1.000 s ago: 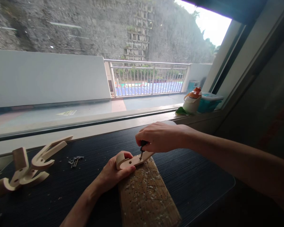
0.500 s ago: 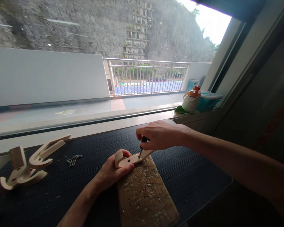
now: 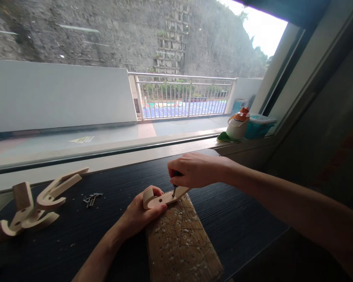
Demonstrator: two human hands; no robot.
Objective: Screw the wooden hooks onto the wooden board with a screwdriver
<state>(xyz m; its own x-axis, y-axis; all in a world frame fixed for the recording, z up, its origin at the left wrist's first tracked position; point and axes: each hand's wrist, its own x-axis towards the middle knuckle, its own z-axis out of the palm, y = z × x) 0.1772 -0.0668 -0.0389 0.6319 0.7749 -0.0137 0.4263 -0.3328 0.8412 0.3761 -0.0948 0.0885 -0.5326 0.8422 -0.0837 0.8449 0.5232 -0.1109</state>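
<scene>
Right grip: right hand [image 3: 197, 170] closed on dark-handled tool [image 3: 174, 189], tip down.
Left grip: left hand [image 3: 141, 216] clamps wooden piece [image 3: 163, 199] at its rounded left end.
Piece: centre frame, directly under tool; long axis left-right, on scrap board [image 3: 182, 243].

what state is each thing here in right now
left hand: closed on the wooden hook piece, pinning it down
right hand: closed on the small tool
wooden hook piece: flat on the scrap board, held
small tool: near upright, tip on the hook piece
scrap board: lying on the table, pocked with holes, strewn with chips
screws: loose in a small heap
other wooden hooks: piled, untouched
white jar: lid on
</scene>
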